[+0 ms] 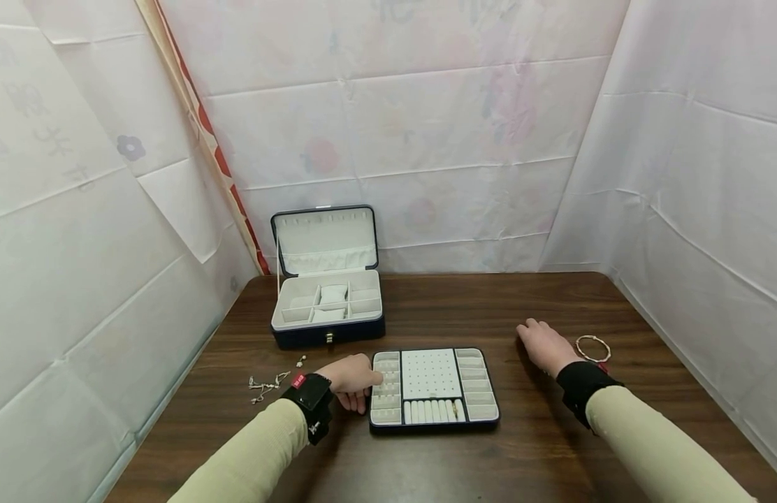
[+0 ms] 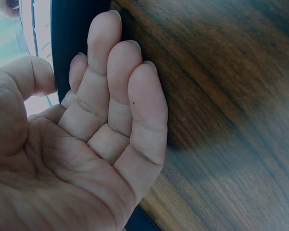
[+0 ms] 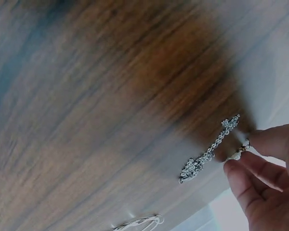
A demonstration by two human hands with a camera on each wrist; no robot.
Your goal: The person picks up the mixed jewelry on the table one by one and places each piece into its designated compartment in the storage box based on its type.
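A flat jewelry tray [image 1: 430,374] with a dark rim and white compartments lies on the table. My left hand [image 1: 351,381] holds its left side. The thumb bends over the rim, and the fingers lie along the dark outer wall [image 2: 82,29] in the left wrist view. Further right, my right hand [image 1: 546,347] is low over the table. Its thumb and fingertips pinch a small white-and-gold piece of jewelry [image 3: 239,151], whose exact kind is hard to tell. Beside those fingertips lies a bunched silver chain [image 3: 202,161]. A gold ring [image 1: 455,409] sits in the tray's ring rolls.
An open jewelry box [image 1: 328,337] with its lid raised stands at the back left. Several thin jewelry pieces [image 1: 265,384] and a small trinket [image 1: 300,362] lie left of my left hand. A round bangle [image 1: 593,348] is right of my right hand. Draped sheets [image 1: 395,140] enclose the table.
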